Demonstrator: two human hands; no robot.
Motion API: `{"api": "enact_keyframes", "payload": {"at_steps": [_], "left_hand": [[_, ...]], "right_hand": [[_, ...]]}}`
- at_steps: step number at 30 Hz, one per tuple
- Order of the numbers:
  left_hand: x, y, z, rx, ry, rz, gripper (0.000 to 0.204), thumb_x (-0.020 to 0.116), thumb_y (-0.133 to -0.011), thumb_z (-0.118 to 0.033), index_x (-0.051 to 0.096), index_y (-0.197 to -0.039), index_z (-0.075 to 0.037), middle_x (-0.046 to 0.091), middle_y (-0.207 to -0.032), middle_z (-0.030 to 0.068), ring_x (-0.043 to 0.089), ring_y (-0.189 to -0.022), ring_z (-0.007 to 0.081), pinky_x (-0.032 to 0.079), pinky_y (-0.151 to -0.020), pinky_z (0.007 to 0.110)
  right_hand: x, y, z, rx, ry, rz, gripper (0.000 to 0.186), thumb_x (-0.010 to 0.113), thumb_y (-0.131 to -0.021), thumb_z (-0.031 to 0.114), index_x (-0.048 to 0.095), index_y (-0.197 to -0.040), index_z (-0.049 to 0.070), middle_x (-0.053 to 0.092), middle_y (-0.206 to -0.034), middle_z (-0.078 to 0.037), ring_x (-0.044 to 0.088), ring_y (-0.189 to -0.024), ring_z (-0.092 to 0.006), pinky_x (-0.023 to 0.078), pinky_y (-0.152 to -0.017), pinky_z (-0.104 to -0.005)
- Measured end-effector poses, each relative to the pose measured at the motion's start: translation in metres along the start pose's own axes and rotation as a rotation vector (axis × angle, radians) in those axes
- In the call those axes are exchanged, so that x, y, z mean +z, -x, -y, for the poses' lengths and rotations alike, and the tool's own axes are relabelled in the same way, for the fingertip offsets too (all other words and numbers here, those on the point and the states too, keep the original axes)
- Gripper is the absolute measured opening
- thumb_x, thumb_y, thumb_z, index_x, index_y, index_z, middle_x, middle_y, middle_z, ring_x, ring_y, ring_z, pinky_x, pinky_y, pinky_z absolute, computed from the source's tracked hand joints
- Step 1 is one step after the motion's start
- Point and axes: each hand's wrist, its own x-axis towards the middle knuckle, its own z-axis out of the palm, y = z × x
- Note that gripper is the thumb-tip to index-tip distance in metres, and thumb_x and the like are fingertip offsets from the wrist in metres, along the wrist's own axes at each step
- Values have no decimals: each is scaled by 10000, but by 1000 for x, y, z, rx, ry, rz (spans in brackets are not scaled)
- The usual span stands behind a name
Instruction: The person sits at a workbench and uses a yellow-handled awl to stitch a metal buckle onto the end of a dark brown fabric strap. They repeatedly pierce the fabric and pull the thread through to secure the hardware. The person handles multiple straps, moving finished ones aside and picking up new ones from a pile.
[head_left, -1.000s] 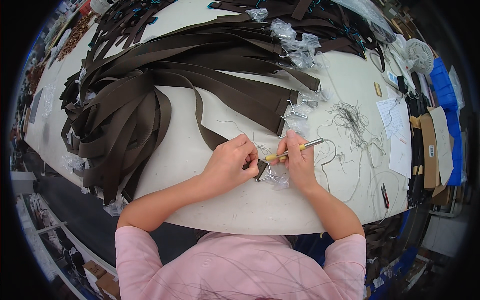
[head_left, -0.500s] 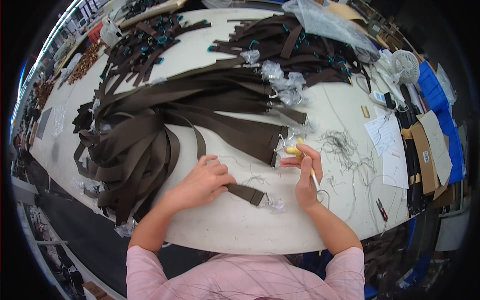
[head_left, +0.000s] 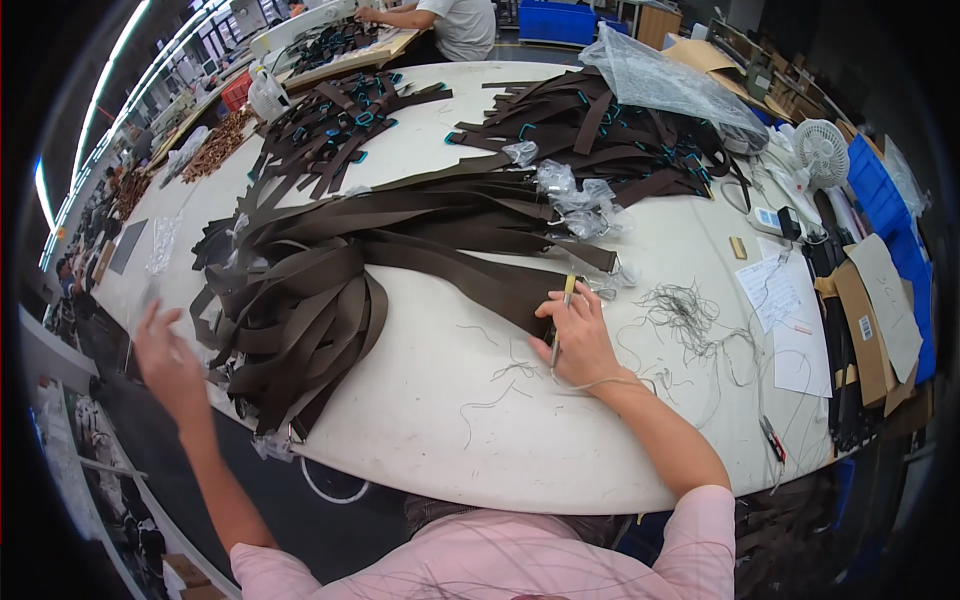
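Note:
My right hand (head_left: 580, 340) grips a slim pen-shaped tool (head_left: 556, 345) with a yellowish tip end and a thin cord trailing from it. The fingers rest by the end of a wide dark brown webbing strap (head_left: 470, 275), whose end they partly cover. My left hand (head_left: 170, 355) is raised beyond the left table edge, blurred, with its fingers apart and nothing seen in them. Close to it lies a looped bundle of brown straps (head_left: 310, 290). Clear plastic wrapping (head_left: 580, 200) covers the strap ends at the right.
More straps with teal-edged buckles (head_left: 600, 120) are heaped at the back. Thread scraps (head_left: 685, 315), papers (head_left: 785, 300), red-handled snips (head_left: 772, 440), a white fan (head_left: 822, 150) and a cardboard piece (head_left: 865, 310) lie right. Across the room, a person in white (head_left: 462, 25) sits at another table.
My left hand has let go of the strap end at the table's front and swung far left; that strap end no longer shows there. My right hand has moved left onto the wide strap's end.

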Motion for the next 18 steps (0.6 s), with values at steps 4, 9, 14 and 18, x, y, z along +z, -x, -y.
{"api": "enact_keyframes", "payload": {"at_steps": [4, 9, 14, 18], "left_hand": [[14, 102, -146, 456, 575, 772, 807, 740, -906, -343, 380, -1540, 3, 313, -1594, 309, 311, -1497, 435, 296, -1199, 513], [96, 156, -247, 589, 545, 823, 929, 537, -969, -632, 270, -1578, 16, 214, -1598, 372, 144, -1531, 494, 111, -1254, 546], [88, 141, -322, 738, 1389, 975, 414, 720, -913, -281, 646, -1227, -22, 611, -1243, 219, 621, -1108, 407, 531, -891, 480], [76, 109, -268, 600, 1409, 81, 252, 644, -705, 7, 684, -943, -65, 657, -979, 93, 623, -839, 271, 514, -698, 381]], "right_hand": [[-24, -28, 7, 83, -160, -47, 459, 861, -759, 159, 569, -1099, 59, 642, -1017, -109, 589, -1005, -339, 441, -988, -466], [-55, -59, 22, 54, -175, -122, 437, 869, -783, 146, 546, -1067, 67, 658, -986, -97, 620, -924, -330, 503, -804, -420], [-55, -73, 30, 14, -231, -144, 453, 868, -793, 151, 524, -1072, 59, 660, -973, -109, 648, -871, -330, 522, -726, -419], [-58, -47, 39, -103, -177, -133, 374, 848, -802, 142, 539, -996, 63, 670, -1017, -144, 644, -875, -329, 526, -717, -417]]}}
